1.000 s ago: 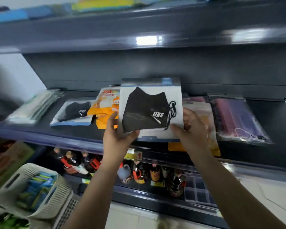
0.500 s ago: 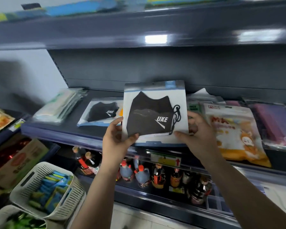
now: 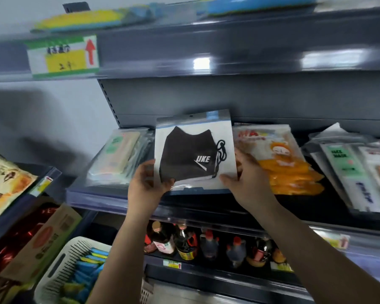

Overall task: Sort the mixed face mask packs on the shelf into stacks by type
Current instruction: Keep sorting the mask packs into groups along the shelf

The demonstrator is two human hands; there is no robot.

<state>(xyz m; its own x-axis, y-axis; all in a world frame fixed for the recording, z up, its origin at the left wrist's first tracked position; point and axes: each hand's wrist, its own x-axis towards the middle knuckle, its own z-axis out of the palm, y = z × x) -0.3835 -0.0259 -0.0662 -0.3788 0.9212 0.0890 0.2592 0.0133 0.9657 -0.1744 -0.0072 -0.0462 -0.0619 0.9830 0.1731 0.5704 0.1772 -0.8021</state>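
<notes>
Facing a dark metal store shelf (image 3: 110, 200), glossy along its front lip. My left hand (image 3: 148, 186) and right hand (image 3: 248, 183) pinch a flat, clear-plastic black mask pack (image 3: 195, 152) by its lower corners, thumbs on front, above the shelf between a pale pack stack (image 3: 119, 156) and crinkly orange packs (image 3: 281, 161).

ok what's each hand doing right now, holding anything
Left hand: grips the lower left corner of the black mask pack.
Right hand: holds the same pack's right edge.
</notes>
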